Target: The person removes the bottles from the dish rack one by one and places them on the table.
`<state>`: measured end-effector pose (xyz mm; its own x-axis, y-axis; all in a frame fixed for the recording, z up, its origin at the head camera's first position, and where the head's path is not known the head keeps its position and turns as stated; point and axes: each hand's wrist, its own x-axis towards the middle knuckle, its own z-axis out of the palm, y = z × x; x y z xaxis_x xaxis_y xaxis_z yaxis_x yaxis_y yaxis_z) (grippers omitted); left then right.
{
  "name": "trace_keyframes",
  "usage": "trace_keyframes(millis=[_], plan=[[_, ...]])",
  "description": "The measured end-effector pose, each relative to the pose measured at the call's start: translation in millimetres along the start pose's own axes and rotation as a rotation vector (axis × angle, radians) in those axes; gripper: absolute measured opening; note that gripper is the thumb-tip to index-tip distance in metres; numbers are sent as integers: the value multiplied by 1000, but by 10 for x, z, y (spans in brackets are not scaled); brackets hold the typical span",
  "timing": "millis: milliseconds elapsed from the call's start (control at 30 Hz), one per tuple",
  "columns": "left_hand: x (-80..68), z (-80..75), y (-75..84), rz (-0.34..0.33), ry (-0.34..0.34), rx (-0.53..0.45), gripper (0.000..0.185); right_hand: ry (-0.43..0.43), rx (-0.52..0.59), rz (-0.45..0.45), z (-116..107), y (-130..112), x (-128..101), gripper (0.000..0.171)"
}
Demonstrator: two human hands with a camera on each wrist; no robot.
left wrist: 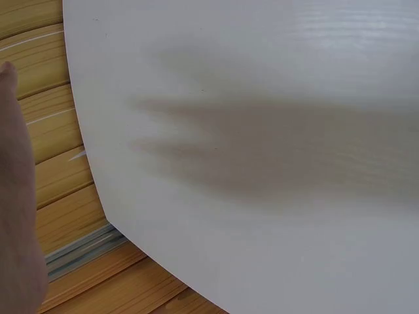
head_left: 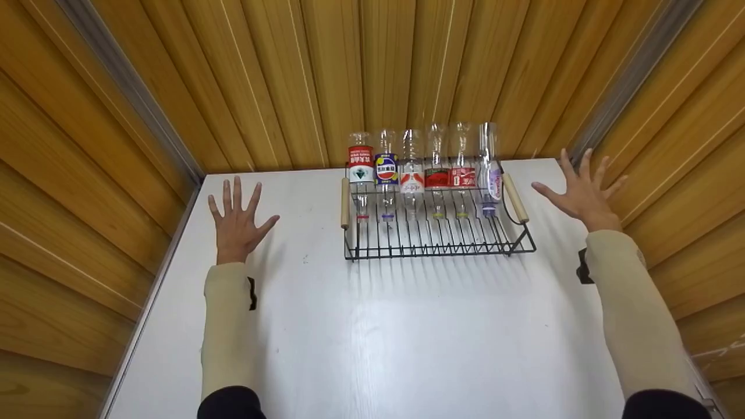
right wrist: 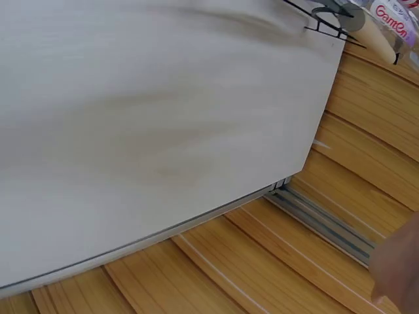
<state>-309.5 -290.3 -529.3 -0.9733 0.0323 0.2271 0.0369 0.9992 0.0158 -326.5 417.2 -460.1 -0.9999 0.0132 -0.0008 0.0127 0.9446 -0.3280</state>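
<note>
In the head view my left hand [head_left: 237,226] is held over the left part of the white table, its fingers straight and spread, holding nothing. On the other side my right hand [head_left: 586,195], also spread and bare, hovers near the table's right edge. Between them stands a black wire rack [head_left: 439,252] with wooden handles. Several clear plastic bottles stand upside down in it, caps low. They include a red-labelled bottle [head_left: 361,158] at the left and a purple-labelled bottle [head_left: 493,181] beside the right handle. Both wrist views show only part of each hand at the frame edge.
The white table [head_left: 361,337] meets wood-patterned walls [head_left: 332,75] at the back and both sides. Grey metal posts [head_left: 139,87] line the corners. In the right wrist view, one wooden handle [right wrist: 374,36] of the rack shows at top right.
</note>
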Motion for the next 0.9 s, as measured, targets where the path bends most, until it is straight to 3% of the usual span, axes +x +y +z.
trace_keyframes(millis=[233, 500, 700, 900], plan=[[38, 20, 29, 23, 15, -85, 86, -45, 160, 23, -21, -144, 58, 108], [114, 32, 255, -160, -188, -487, 91, -71, 339, 34, -33, -242, 136, 109], [187, 5, 416, -154, -234, -663, 91, -87, 372, 49, -57, -299, 171, 104], [198, 10, 534, -156, -405, -861, 91, -43, 452, 63, 14, -346, 138, 100]])
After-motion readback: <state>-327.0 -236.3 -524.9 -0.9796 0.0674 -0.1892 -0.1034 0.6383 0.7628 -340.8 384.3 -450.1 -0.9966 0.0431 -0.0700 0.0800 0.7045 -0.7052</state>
